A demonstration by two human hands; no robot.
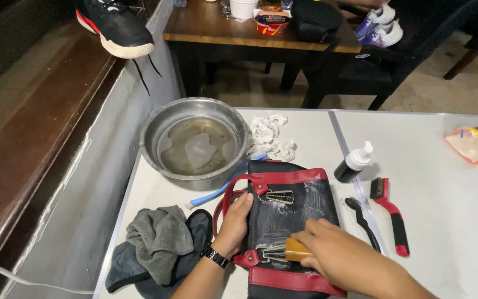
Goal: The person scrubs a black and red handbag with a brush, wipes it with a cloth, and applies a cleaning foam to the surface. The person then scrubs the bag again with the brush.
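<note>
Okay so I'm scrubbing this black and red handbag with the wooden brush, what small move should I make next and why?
Probably draw the wooden brush in your right hand up the black panel toward the soapy streaks near the top of the handbag. White lather sits there unworked, and your left hand is braced on the bag's left edge by the red handle, so it should hold steady.

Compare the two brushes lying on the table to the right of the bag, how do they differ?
The red-handled brush has a thick red and black handle and a broad bristle head; the black brush is all black, thinner, with a small narrow head. The red-handled brush lies farther from the black and red bag; the black brush lies right beside it. Both lie flat on the white table, heads pointing away, untouched by either hand.
</note>
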